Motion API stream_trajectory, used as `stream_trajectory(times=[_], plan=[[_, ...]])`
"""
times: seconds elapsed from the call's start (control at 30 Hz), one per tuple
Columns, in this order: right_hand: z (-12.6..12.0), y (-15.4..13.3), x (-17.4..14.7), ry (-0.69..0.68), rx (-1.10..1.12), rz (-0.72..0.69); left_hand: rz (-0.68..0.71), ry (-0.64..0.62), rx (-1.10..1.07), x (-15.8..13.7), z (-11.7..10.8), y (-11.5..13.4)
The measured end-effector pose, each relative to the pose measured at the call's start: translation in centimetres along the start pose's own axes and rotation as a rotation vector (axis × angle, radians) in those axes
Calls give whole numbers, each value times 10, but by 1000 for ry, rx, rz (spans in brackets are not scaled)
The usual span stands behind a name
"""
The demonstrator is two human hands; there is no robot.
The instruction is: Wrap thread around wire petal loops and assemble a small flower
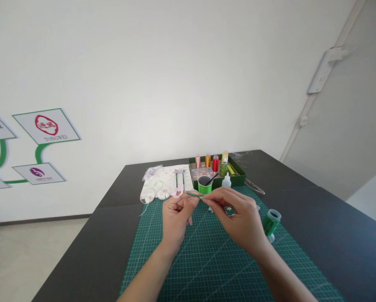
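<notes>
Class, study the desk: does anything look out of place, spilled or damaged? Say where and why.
Yes, mildly: loose strands lie in a messy tangle near the table's far right corner, outside the green box, whereas the spools inside it stand upright. No spill or damage is visible.

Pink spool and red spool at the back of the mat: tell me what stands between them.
In the head view, the orange spool stands between the pink spool and the red spool.
</notes>
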State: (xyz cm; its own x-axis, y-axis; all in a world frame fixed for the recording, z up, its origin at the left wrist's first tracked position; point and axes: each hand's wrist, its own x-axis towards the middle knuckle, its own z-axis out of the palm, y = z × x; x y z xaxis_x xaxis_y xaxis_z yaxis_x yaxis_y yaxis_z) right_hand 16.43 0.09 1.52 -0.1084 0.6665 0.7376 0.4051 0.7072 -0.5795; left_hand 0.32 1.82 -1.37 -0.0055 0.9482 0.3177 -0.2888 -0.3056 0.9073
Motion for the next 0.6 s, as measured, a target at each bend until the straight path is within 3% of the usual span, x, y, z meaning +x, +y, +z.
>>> stream_trajectory(times=[0.37,0.6], plan=[[-24,12,5,77,-208,-99,-13,-260,179,8,-11,13],[-34,23,10,87,-175,-26,-128,-470,165,8,-10,6]])
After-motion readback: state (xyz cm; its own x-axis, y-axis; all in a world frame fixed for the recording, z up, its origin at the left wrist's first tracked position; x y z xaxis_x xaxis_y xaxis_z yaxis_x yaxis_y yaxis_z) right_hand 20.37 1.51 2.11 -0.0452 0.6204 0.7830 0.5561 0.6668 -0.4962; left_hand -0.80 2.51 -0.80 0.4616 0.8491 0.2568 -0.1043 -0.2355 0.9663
